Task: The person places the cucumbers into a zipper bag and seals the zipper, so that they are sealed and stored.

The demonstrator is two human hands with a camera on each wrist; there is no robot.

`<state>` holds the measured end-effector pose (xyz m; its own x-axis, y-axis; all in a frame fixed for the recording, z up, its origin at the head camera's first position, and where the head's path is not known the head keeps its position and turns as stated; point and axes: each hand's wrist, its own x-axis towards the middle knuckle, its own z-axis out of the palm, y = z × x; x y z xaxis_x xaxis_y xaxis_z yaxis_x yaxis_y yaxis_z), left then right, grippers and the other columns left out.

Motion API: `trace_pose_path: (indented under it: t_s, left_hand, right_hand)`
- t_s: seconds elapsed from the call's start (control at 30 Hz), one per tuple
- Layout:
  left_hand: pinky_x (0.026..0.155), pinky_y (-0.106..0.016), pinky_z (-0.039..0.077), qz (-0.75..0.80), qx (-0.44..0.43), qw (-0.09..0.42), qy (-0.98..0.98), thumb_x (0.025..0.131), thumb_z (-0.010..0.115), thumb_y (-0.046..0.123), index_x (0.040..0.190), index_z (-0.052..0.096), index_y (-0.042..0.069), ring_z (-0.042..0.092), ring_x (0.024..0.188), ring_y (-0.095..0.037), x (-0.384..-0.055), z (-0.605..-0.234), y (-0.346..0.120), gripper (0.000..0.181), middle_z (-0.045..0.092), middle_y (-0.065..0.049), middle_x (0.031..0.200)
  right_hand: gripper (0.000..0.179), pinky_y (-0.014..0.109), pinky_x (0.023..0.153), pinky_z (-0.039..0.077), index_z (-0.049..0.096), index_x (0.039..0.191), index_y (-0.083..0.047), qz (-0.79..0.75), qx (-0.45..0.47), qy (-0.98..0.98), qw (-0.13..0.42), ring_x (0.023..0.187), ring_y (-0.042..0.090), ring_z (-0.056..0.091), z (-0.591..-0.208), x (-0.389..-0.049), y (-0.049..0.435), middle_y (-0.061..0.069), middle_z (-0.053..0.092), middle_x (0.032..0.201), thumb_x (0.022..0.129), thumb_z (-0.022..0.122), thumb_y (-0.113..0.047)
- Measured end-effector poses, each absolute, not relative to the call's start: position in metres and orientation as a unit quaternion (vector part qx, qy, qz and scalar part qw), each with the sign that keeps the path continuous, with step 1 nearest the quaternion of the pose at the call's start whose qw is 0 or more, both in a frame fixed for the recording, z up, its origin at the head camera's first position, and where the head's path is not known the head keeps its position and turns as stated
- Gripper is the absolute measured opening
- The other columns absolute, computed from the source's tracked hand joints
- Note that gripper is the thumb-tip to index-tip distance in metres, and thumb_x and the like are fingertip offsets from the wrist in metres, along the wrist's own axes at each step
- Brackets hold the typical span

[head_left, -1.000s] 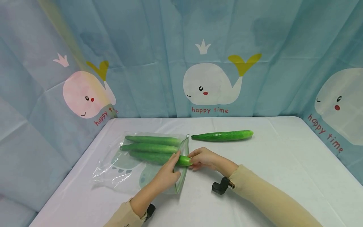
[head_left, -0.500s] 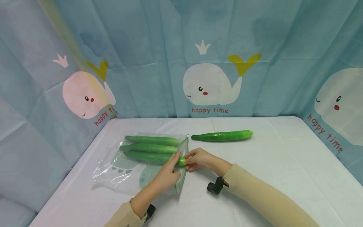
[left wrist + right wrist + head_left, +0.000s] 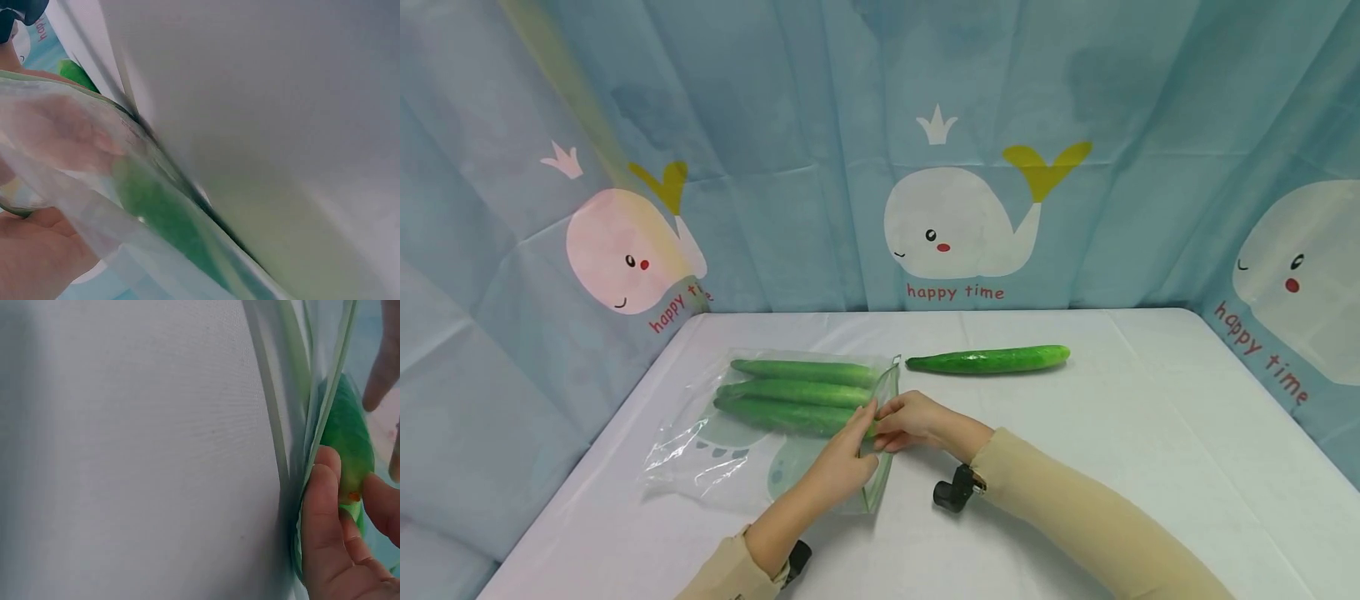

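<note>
Inside a clear zip bag (image 3: 700, 475) lie several long cucumbers, among them a far cucumber (image 3: 801, 371) and a middle cucumber (image 3: 797, 392). My right hand (image 3: 913, 422) reaches in at the bag's mouth and pinches the pale end of the near cucumber (image 3: 782, 416). In the right wrist view, thumb and fingertips meet around that cucumber's (image 3: 347, 440) tip. My left hand (image 3: 842, 467) lies at the mouth's edge against the film, its fingers extended and thumb apart. Through the film, the left wrist view shows my right hand blurred beside the cucumber (image 3: 169, 219).
Behind my right hand, another cucumber (image 3: 988, 360) lies on the white tablecloth (image 3: 1112, 400), outside the bag. A blue curtain (image 3: 820, 233) with whale prints stands around the table's back and sides.
My right hand has moved left, sliding the near cucumber deeper into the bag; its end that stuck out is now at the mouth, behind my fingers. The left hand has stayed put.
</note>
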<state>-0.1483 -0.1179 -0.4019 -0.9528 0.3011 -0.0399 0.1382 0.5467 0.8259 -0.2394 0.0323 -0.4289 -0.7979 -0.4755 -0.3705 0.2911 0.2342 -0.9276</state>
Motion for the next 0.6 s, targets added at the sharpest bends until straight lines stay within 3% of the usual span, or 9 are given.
trace_pose_path:
  t_s: [0.17, 0.37, 0.6]
  left_hand:
    - [0.109, -0.064, 0.02, 0.462, 0.124, 0.094, 0.873, 0.084, 0.046, -0.004, 0.155, 0.018, 0.003, 0.009, 0.146, -0.037, -0.149, -0.402, -0.118, 0.077, 0.016, -0.018, 0.159]
    - [0.106, -0.061, 0.027, 0.472, 0.115, 0.102, 0.868, 0.084, 0.045, -0.003, 0.155, 0.016, 0.004, 0.008, 0.146, -0.036, -0.149, -0.401, -0.118, 0.077, 0.012, -0.02, 0.16]
    - [0.109, -0.064, 0.02, 0.46, 0.122, 0.09, 0.875, 0.083, 0.047, -0.003, 0.154, 0.019, 0.002, 0.011, 0.146, -0.038, -0.147, -0.4, -0.117, 0.076, 0.016, -0.02, 0.159]
  right_hand:
    - [0.021, 0.03, 0.068, 0.057, 0.063, 0.111, 0.009, -0.615, -0.061, 0.723, 0.309, 0.068, 0.015, 0.066, -0.43, -0.24, 0.028, 0.013, 0.071, 0.08, 0.093, 0.058, 0.002]
    - [0.034, 0.031, 0.071, 0.057, 0.057, 0.127, 0.009, -0.614, -0.073, 0.717, 0.321, 0.075, 0.016, 0.064, -0.43, -0.241, 0.025, 0.014, 0.069, 0.093, 0.094, 0.054, 0.001]
    - [0.041, 0.03, 0.069, 0.055, 0.049, 0.135, 0.009, -0.62, -0.083, 0.709, 0.325, 0.08, 0.017, 0.067, -0.432, -0.239, 0.036, 0.017, 0.07, 0.103, 0.095, 0.052, 0.003]
